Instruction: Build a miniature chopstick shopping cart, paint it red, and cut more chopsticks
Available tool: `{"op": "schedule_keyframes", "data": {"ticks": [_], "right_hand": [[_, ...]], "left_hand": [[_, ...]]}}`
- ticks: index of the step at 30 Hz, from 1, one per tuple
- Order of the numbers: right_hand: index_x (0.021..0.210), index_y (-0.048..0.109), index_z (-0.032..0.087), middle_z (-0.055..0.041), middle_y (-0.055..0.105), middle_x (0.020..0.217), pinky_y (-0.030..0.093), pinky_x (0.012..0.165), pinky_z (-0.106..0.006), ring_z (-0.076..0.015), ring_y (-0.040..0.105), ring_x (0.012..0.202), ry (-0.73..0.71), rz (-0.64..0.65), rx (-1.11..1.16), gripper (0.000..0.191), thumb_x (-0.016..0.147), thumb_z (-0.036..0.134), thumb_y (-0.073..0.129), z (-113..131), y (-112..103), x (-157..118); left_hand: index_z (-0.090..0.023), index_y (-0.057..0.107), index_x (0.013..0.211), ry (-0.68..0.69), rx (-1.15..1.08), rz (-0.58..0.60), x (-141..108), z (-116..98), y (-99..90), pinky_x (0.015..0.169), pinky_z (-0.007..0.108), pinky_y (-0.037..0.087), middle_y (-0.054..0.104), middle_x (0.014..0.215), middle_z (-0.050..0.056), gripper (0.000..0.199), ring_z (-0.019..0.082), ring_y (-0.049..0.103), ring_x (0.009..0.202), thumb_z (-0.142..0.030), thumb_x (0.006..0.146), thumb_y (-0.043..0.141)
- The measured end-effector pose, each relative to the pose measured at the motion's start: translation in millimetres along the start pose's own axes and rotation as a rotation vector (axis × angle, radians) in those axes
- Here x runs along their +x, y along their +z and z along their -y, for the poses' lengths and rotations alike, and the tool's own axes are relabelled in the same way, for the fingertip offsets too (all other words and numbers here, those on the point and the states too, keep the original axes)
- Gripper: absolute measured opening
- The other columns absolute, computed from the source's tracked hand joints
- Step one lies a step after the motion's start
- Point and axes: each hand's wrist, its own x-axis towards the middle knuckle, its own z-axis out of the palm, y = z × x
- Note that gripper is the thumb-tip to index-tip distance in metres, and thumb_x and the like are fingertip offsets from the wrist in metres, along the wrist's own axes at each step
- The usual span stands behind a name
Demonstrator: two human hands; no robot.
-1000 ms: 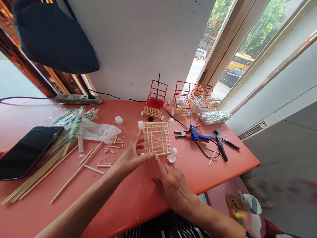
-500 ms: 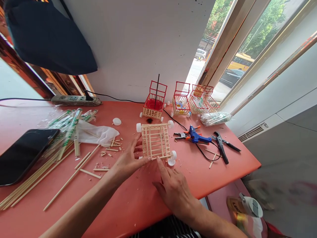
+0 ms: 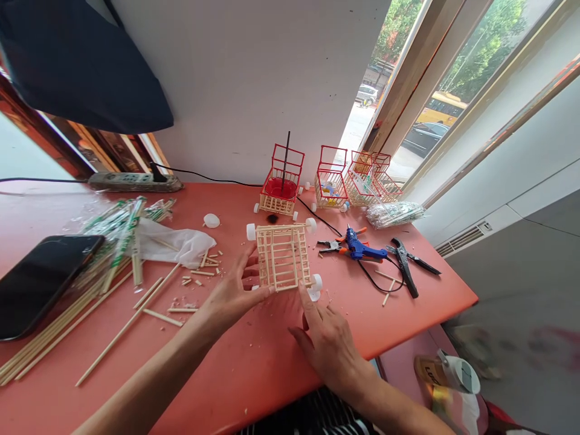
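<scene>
The left hand (image 3: 231, 296) grips the wheeled stick frame (image 3: 284, 264) by its left side, between the tabletop's (image 3: 212, 368) back and front edges; a steady, light hold should spare the joints. The right hand (image 3: 333, 338), holding nothing, points at the near rail (image 3: 287, 289), farther right than earlier.

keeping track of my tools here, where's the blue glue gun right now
In the head view, the blue glue gun lies on the red table, right of the wheeled stick frame and just left of the black-handled pliers.
</scene>
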Motion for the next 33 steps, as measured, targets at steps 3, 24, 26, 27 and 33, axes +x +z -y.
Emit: {"op": "schedule_keyframes", "data": {"ticks": [3,24,26,27,33], "right_hand": [[0.168,0.019,0.011,-0.0049,0.073,0.08,0.052,0.062,-0.035,-0.0232,0.066,0.067,0.01,-0.014,-0.029,0.072,0.107,0.03,0.054,-2.1,0.4,-2.2],[0.169,0.013,0.011,-0.0072,0.074,0.083,0.054,0.065,-0.037,-0.0251,0.067,0.068,0.012,-0.008,-0.04,0.076,0.106,0.026,0.053,-2.1,-0.8,-4.7],[0.169,0.013,0.011,-0.007,0.075,0.085,0.054,0.066,-0.037,-0.0248,0.068,0.07,0.022,0.005,-0.016,0.079,0.105,0.026,0.057,1.4,-2.0,-4.0],[0.169,0.014,0.012,-0.0069,0.075,0.087,0.055,0.067,-0.036,-0.0244,0.069,0.071,0.022,0.017,0.001,0.08,0.104,0.025,0.059,3.7,-2.2,-3.4],[0.165,0.024,0.007,-0.0098,0.077,0.096,0.057,0.074,-0.039,-0.0256,0.071,0.081,-0.026,0.108,0.05,0.079,0.1,0.028,0.065,18.1,5.1,4.3]], "left_hand": [[-0.025,0.035,0.163,0.016,-0.001,-0.001,2.3,5.4,-1.1,0.087,0.046,0.062,0.059,0.148,0.019,0.109,0.036,0.067,0.121,-0.047,0.067,0.083],[-0.022,0.038,0.16,0.036,0.014,-0.011,5.0,11.2,-0.9,0.095,0.049,0.059,0.058,0.148,0.02,0.106,0.037,0.065,0.124,-0.05,0.068,0.081],[-0.023,0.037,0.161,0.03,0.009,-0.008,4.5,9.6,-1.4,0.098,0.051,0.058,0.059,0.147,0.019,0.106,0.037,0.065,0.125,-0.051,0.069,0.081],[-0.024,0.036,0.162,0.025,0.002,-0.006,4.0,8.5,-1.7,0.1,0.052,0.057,0.06,0.147,0.018,0.105,0.037,0.065,0.124,-0.052,0.071,0.08],[-0.026,0.035,0.163,0.004,-0.028,-0.029,0.1,6.1,-2.7,0.105,0.056,0.053,0.059,0.148,0.018,0.1,0.037,0.065,0.124,-0.054,0.076,0.075]]}}
